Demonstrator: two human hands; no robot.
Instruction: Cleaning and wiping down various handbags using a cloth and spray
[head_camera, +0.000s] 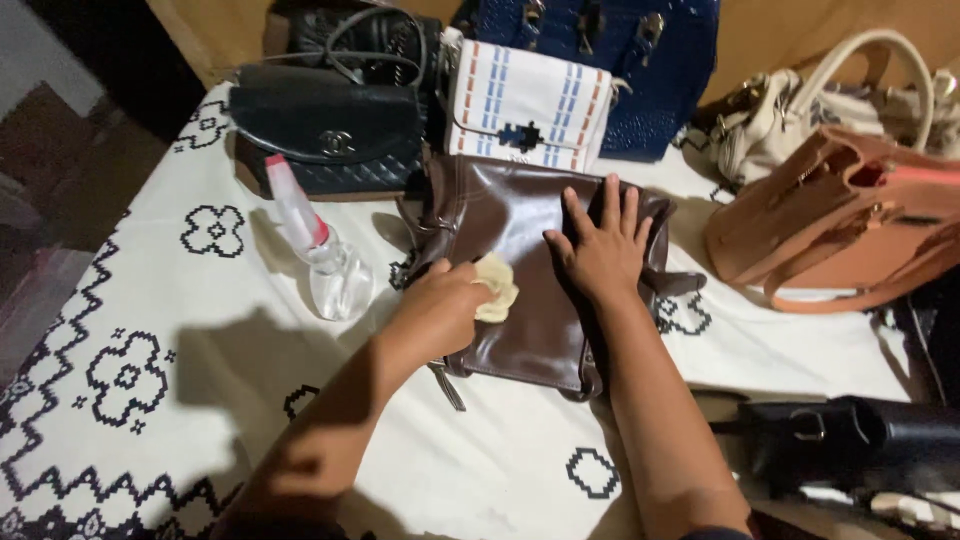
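My left hand (440, 300) pinching a pale cloth (494, 285) against the brown leather bag (520, 270) mid-table, my right hand (600, 245) flat on it, fingers spread, spray bottle (320, 250) just left.

A clear plastic spray bottle (325, 255) with red-and-white nozzle lay just left of the brown leather bag (520, 270), unlabelled.

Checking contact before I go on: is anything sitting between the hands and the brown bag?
Only the pale cloth: the left hand presses it onto the brown bag. The right hand lies flat on the leather with nothing under it. The spray bottle lies to the left, clear of both.
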